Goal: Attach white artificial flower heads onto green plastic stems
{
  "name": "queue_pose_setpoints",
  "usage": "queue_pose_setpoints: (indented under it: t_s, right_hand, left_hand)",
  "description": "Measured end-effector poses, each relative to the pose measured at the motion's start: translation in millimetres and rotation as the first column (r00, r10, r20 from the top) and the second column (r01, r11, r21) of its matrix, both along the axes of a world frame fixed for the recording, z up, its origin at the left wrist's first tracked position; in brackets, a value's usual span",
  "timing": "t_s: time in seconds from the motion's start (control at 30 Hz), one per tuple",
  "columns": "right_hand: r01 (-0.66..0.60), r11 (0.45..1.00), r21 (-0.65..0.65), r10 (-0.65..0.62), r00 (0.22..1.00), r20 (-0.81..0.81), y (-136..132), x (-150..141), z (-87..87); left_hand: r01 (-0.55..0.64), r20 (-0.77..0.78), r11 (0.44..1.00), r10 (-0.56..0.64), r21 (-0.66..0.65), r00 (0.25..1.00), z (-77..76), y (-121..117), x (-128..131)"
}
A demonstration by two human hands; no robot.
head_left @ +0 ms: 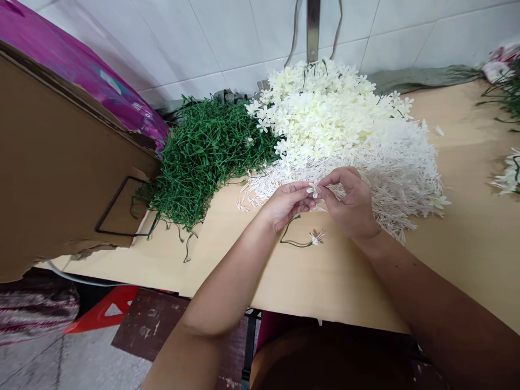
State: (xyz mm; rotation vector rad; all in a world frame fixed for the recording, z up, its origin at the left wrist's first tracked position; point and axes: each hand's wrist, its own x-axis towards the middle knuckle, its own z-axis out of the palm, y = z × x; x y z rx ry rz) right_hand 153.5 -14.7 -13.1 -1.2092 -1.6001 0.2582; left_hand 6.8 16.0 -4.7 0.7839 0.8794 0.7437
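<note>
A small white artificial flower (312, 189) is pinched between the fingertips of both hands, which meet over the table. My left hand (289, 203) comes in from the left with its fingers closed on the flower. From the other side, my right hand (350, 201) grips it between thumb and forefinger. Just below them on the table lies a green stem (295, 243) with a white flower head (316, 239) at its right end. Behind my hands spreads a pile of thin white stamens (400, 173), and beyond it a heap of cream-white flower heads (325, 114).
A heap of green plastic stems (211, 149) lies left of the flowers. At the far left a cardboard box (69, 173) stands beside a black wire frame (117, 208). White blossoms (509, 173) and greenery (506, 95) sit at the right edge. A tiled wall (227, 38) closes the back.
</note>
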Motion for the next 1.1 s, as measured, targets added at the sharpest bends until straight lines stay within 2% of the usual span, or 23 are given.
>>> queue_pose_setpoints:
  t_s: [0.17, 0.3, 0.37, 0.43, 0.53, 0.63, 0.7, 0.97, 1.1]
  right_hand:
    - [-0.055, 0.995, 0.08, 0.044, 0.99, 0.134, 1, 2, 1.1]
    - [-0.126, 0.989, 0.076, 0.104, 0.965, 0.24, 1, 2, 2.9]
    - [-0.141, 0.988, 0.06, 0.124, 0.967, 0.225, 1, 2, 2.1]
    - [-0.138, 0.99, 0.019, 0.134, 0.981, 0.139, 1, 1, 0.1]
    - [-0.141, 0.986, -0.09, 0.133, 0.986, -0.097, 1, -1, -4.0]
    - [-0.197, 0.965, -0.174, 0.137, 0.942, -0.306, 3, -1, -6.9]
    - [-0.233, 0.953, -0.194, 0.143, 0.91, -0.39, 5, -1, -7.8]
    - [-0.342, 0.909, -0.238, 0.153, 0.805, -0.573, 7, -5, -8.3]
    - [-0.353, 0.901, -0.252, 0.161, 0.811, -0.562, 4, -7, -6.5]
  left_hand:
    - [0.005, 0.005, 0.998, -0.006, 0.055, 1.0, -3.6, 2, -2]
    - [-0.033, -0.042, 0.993, 0.038, 0.113, 0.998, -3.8, 2, -5]
    - [-0.036, -0.074, 0.991, 0.046, 0.126, 0.996, -2.7, 2, -6]
    - [-0.036, -0.085, 0.99, 0.048, 0.138, 0.995, -2.0, 2, -7]
    - [-0.036, -0.068, 0.987, 0.047, 0.154, 0.997, -3.1, 3, -7]
    - [-0.039, -0.037, 0.988, 0.045, 0.149, 0.998, -6.3, 5, -7]
    - [-0.037, -0.021, 0.99, 0.041, 0.138, 0.999, -8.3, 6, -6]
    - [-0.029, -0.002, 0.991, 0.029, 0.13, 1.0, -9.2, 5, -4]
    - [-0.007, -0.029, 0.987, 0.012, 0.16, 1.0, -8.5, 3, -2]
